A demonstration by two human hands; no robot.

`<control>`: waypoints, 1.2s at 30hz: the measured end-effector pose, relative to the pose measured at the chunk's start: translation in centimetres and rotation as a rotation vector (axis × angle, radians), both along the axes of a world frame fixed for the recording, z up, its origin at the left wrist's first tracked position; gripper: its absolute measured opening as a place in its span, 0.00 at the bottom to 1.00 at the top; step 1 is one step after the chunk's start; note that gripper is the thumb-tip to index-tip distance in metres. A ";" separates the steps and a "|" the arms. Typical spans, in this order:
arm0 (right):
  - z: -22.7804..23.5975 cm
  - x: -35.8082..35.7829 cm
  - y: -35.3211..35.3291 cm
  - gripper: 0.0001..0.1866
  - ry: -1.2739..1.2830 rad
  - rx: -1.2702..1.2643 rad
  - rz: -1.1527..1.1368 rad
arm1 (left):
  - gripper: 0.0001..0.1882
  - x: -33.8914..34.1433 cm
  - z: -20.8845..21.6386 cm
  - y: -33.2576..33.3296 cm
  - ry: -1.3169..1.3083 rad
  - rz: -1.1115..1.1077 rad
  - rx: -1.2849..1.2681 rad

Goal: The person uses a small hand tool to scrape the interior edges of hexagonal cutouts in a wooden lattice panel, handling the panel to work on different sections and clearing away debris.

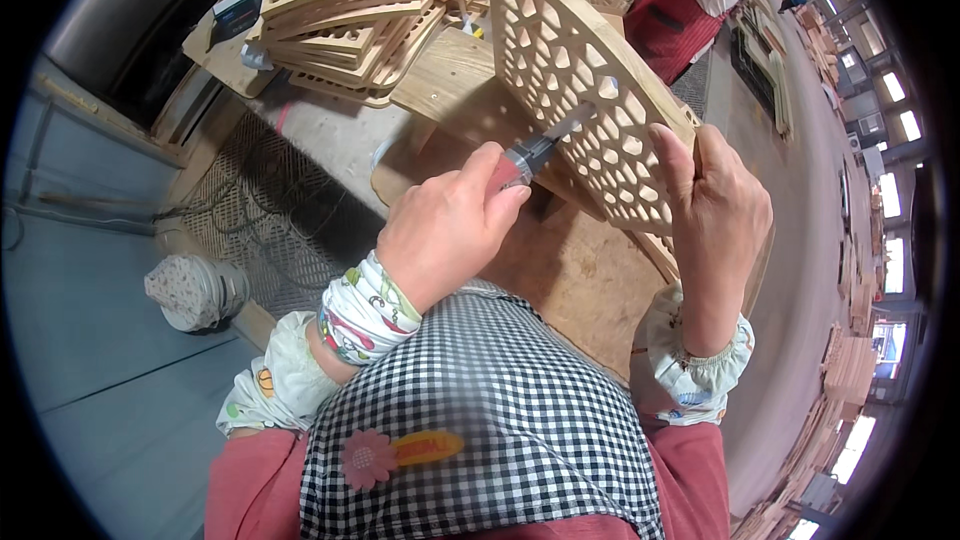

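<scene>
My left hand [446, 228] is closed around a hand tool [522, 162] with a red and dark grey handle. Its flat metal blade [571, 124] reaches into an opening of a wooden lattice panel [570, 60]; whether it is a knife or a file I cannot tell. The panel stands tilted on edge, its thick plain border toward the top and its face full of rounded holes. At the panel's right edge, my right hand [716, 225] grips the wood, thumb on the holed face and fingers round the far side, partly hidden.
Stacked lattice panels [345, 25] lie at the back left. Beneath the held panel is a wooden board [455, 80] on the worktable [330, 145]. A co-worker in a red apron [668, 30] is beyond it. A round lidded bucket [195, 292] stands left, near cables over a black mat [265, 210].
</scene>
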State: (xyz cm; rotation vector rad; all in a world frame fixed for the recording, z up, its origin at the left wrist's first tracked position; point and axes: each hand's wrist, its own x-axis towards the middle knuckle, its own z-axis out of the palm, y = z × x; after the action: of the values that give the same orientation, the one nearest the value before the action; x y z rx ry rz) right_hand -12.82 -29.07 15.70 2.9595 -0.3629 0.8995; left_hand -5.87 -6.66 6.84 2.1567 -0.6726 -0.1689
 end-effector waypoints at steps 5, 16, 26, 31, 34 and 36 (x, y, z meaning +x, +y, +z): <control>0.2 0.3 -0.1 0.29 0.002 -0.009 -0.014 | 0.24 -0.2 -0.3 -0.3 -0.026 0.020 0.038; 0.4 0.6 0.0 0.33 0.002 -0.012 -0.007 | 0.21 0.0 -0.1 0.3 -0.085 0.012 0.001; 0.8 0.2 -0.3 0.32 0.027 -0.042 -0.028 | 0.19 0.1 0.6 0.4 -0.026 0.023 0.013; 0.8 0.2 -0.4 0.32 0.015 -0.008 -0.005 | 0.19 1.0 0.1 0.6 0.396 -0.080 -0.159; 1.0 -0.1 -0.4 0.29 0.003 0.017 0.028 | 0.18 2.0 0.0 1.4 0.823 -0.162 -0.353; 0.8 -0.2 -0.7 0.26 0.013 -0.018 0.065 | 0.17 2.0 -1.0 2.0 1.002 -0.208 -0.494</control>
State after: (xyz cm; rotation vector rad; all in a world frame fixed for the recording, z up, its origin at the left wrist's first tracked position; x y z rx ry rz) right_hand -13.00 -29.79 16.51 2.9750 -0.2587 0.8843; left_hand -3.90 -4.70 5.82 1.2776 -0.2829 -0.9985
